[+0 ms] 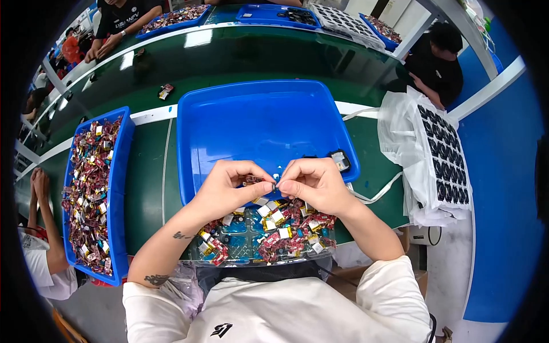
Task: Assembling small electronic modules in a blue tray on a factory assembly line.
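My left hand (233,184) and my right hand (313,182) meet fingertip to fingertip above the near edge of a large blue tray (263,106). Within the curl of my left hand, partly hidden by its fingers, shows a small red circuit board (251,180). My right hand is closed in a pinch, and what lies between its fingertips is too small to name. Just below both wrists, a clear compartmented tray (233,240) holds a heap of red circuit boards with silver-and-yellow battery cells (277,217). A black-framed part (339,160) lies in the blue tray beside my right hand.
A long blue bin (121,188) full of boards stands at left. At right, white-wrapped trays (443,154) carry rows of black parts. One loose board (165,91) lies on the green conveyor belt (229,60). Co-workers sit across the belt and at left.
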`<action>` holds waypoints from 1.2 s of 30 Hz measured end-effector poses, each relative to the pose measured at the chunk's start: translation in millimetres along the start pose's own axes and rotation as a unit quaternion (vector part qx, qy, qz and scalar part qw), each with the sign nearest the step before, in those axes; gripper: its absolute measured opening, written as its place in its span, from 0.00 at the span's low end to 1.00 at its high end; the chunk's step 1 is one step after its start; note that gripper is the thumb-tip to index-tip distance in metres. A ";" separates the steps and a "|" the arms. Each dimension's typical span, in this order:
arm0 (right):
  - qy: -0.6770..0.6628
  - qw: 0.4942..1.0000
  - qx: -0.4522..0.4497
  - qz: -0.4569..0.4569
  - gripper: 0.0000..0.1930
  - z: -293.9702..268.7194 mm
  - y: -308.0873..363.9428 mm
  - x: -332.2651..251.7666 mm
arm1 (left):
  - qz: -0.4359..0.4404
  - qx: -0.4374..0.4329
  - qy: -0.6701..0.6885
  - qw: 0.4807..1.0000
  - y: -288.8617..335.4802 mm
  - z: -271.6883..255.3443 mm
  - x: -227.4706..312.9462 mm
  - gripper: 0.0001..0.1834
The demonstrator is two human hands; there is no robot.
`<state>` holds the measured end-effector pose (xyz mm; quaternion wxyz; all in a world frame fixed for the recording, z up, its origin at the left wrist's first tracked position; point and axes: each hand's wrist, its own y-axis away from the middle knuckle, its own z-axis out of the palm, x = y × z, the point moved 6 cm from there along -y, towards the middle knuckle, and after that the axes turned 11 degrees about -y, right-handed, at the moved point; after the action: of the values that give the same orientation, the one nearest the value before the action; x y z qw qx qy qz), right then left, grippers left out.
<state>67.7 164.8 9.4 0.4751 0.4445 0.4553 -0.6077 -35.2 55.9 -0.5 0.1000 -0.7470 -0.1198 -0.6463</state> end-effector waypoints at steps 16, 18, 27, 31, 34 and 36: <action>0.599 0.791 0.123 -0.025 0.15 -55.0 12.9 -58.7 | 0.010 -0.002 0.000 1.000 -0.8 -3.7 -2.0 0.07; 0.583 0.808 0.088 -0.006 0.15 -51.1 11.3 -54.6 | 0.007 -0.005 0.000 1.000 -0.6 -3.0 -1.9 0.07; 0.124 0.985 0.114 -0.033 0.05 -56.5 4.5 -57.1 | 0.039 0.011 -0.001 0.999 -0.9 -4.9 2.3 0.06; 0.371 0.878 0.301 -0.034 0.06 -61.9 7.2 -57.2 | 0.036 0.018 0.024 0.999 -2.1 -5.2 4.8 0.06; 0.245 0.920 0.304 -0.036 0.12 -66.5 5.9 -44.2 | 0.047 0.033 0.023 0.998 -1.5 -9.9 5.4 0.05; 0.086 0.954 0.282 -0.053 0.16 -60.8 2.3 -37.4 | 0.052 0.036 0.008 0.998 -0.8 -10.8 5.4 0.05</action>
<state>82.3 230.3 34.0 0.2561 0.5864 0.3275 -0.6952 -44.9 53.6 6.4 0.1614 -0.7428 -0.1034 -0.6415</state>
